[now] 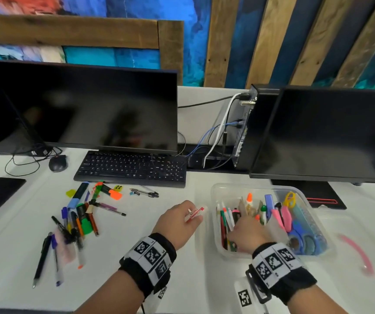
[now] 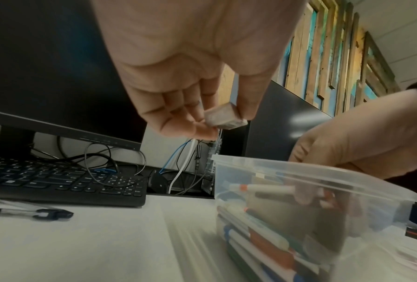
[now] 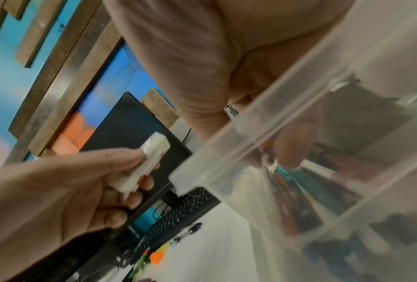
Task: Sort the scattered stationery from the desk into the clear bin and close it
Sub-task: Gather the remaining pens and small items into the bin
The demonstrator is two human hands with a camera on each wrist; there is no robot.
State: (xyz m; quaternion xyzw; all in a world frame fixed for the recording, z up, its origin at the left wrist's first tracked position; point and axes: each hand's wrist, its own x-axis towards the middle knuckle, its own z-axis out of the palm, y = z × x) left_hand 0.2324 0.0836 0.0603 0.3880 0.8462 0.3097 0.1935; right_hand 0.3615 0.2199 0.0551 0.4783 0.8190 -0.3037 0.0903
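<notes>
My left hand (image 1: 190, 215) pinches a white eraser (image 1: 195, 214) with a red label between thumb and fingers, just left of the clear bin (image 1: 256, 185). From the left wrist, the eraser (image 2: 224, 118) hangs above the bin's rim (image 2: 299, 171). The bin stands open and holds pens, markers, glue, scissors and a ruler. My right hand (image 1: 246, 232) reaches into its near left part, fingers down among the pens; the wall blurs what they do. A pile of pens and highlighters (image 1: 80, 214) lies scattered at the left.
A keyboard (image 1: 132, 168) and a dark monitor (image 1: 87, 105) stand behind the pile, with two pens (image 1: 145, 191) by the keyboard. A second monitor (image 1: 331, 132) rises behind the bin. A blurred pink curved strip (image 1: 356, 252) lies to the bin's right.
</notes>
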